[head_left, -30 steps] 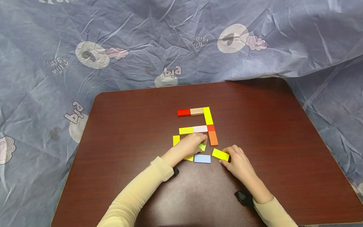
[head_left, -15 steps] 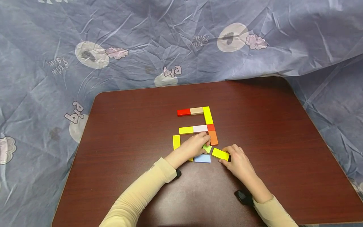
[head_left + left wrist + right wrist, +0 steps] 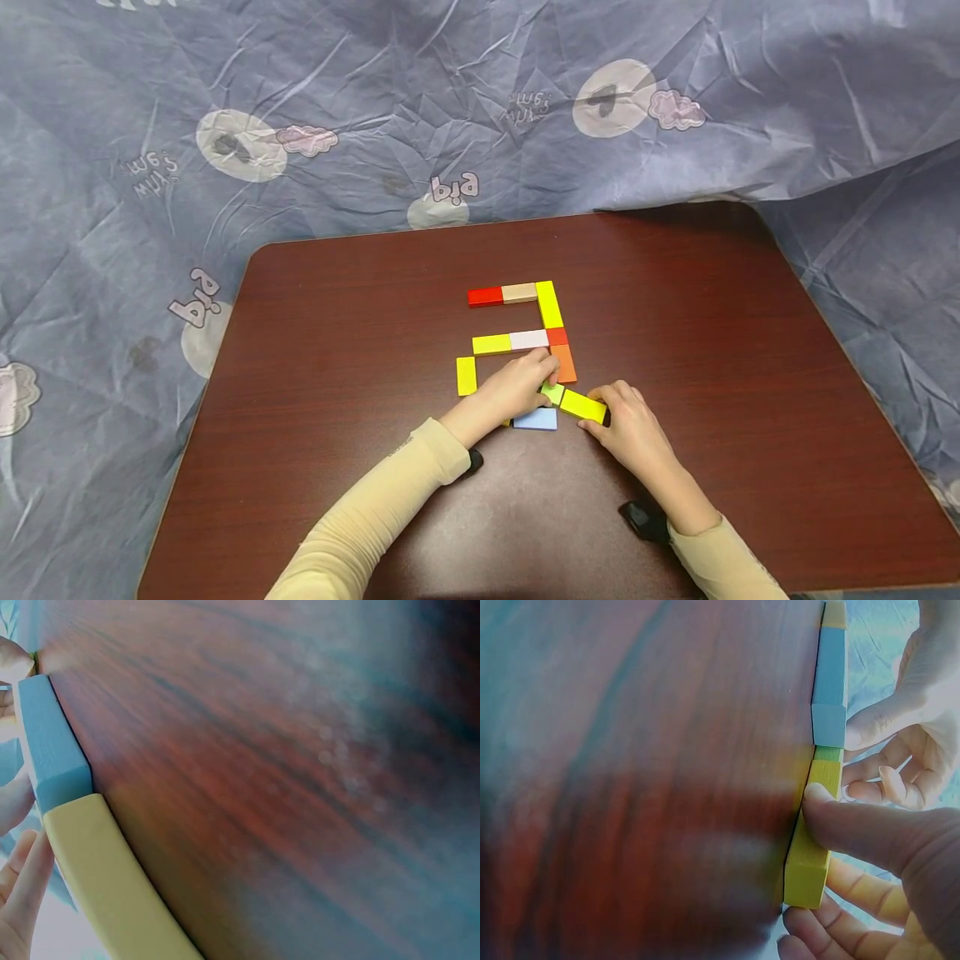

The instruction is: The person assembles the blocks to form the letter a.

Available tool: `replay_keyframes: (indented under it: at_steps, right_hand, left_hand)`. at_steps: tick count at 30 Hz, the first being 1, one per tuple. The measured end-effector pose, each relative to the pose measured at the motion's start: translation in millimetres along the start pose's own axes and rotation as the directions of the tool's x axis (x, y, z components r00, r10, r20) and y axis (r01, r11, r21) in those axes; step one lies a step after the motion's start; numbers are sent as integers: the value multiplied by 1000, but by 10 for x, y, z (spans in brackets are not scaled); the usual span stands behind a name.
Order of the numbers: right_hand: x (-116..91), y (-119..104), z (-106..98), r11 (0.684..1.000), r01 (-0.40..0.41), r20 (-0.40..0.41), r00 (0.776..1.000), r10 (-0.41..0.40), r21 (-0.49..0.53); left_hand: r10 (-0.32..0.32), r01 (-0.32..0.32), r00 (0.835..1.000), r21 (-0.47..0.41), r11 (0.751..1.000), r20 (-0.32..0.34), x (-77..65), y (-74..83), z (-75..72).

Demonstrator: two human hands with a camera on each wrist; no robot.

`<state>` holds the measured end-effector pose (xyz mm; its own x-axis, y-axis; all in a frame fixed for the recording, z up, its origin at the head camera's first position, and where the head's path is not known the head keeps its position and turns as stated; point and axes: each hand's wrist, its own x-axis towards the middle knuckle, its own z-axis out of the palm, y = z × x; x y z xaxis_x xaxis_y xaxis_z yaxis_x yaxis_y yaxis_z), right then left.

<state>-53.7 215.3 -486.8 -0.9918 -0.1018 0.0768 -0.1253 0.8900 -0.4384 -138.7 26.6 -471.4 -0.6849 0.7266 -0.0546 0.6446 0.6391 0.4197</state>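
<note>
My left hand point(image 3: 517, 387) pinches a light green block point(image 3: 553, 393) between thumb and fingers. That block's right end meets a bright yellow block point(image 3: 583, 406), whose far end my right hand point(image 3: 632, 423) grips with thumb on the near side. A pale blue block point(image 3: 536, 419) lies just in front of the green one. In the right wrist view the thumb point(image 3: 855, 825) presses the yellow block's side, with the green block behind it. Part of a yellow block beside the blue one shows in the left wrist view as a yellow block point(image 3: 112, 877); my left forearm hides it from the head.
Farther back lie a red block point(image 3: 486, 297), a tan block point(image 3: 519, 292), a long yellow block point(image 3: 549, 304), a white block point(image 3: 529, 339), a small red block point(image 3: 557, 337) and an orange block point(image 3: 563, 364). The dark wooden table point(image 3: 345, 333) ends at a hanging cloth point(image 3: 375, 100).
My left hand has slid the light green block to the right until it meets the yellow block. The right hand has kept its grip in the same place.
</note>
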Motion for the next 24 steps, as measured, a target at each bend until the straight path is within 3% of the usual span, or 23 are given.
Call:
replay_keyframes:
  at_steps: [7, 13, 18, 24]
  right_hand:
    - [-37, -42, 1, 1000, 10, -37, 999, -10, 0]
    - [-77, -195, -4, 997, 74, -105, 992, -76, -25]
    - [-82, -316, 57, 983, 167, -87, 981, -174, -77]
    - [-46, -375, 131, 963, 244, -78, 964, -254, -119]
  left_hand:
    - [8, -9, 999, -21, 1000, -33, -106, -13, -80]
    - [-48, 41, 991, -58, 997, -123, -438, -172, -186]
    - [-116, 107, 977, -59, 992, -176, -748, -325, -220]
    - [-112, 111, 975, -14, 994, -193, -906, -427, -145]
